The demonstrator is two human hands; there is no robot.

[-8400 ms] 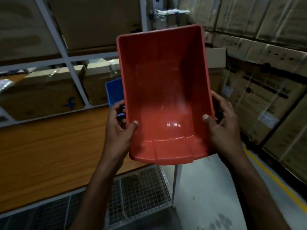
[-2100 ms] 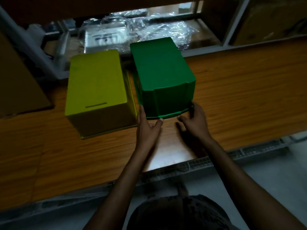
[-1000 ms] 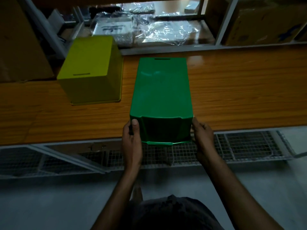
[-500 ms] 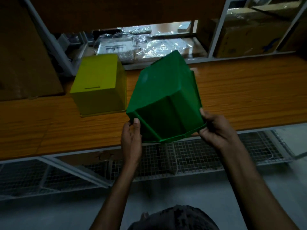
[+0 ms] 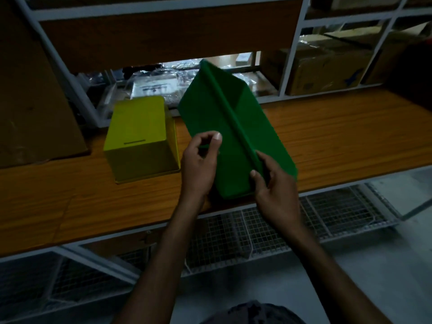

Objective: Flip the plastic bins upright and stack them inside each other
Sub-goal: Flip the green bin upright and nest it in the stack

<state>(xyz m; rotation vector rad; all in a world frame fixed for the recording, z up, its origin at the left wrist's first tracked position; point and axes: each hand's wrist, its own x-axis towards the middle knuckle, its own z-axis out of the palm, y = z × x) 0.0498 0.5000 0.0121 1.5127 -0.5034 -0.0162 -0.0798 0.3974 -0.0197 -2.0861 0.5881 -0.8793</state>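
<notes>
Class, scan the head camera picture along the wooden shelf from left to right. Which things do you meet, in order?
Cardboard box → yellow bin, upside down → left hand → green bin, held tilted → right hand.

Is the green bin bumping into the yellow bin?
Apart. The head view shows the green bin held tilted by both hands, with a strip of wooden table visible between it and the yellow bin.

a plain green bin point(image 5: 236, 136), a yellow bin point(image 5: 140, 139), a wood-grain orange-brown table point(image 5: 339, 136).
</notes>
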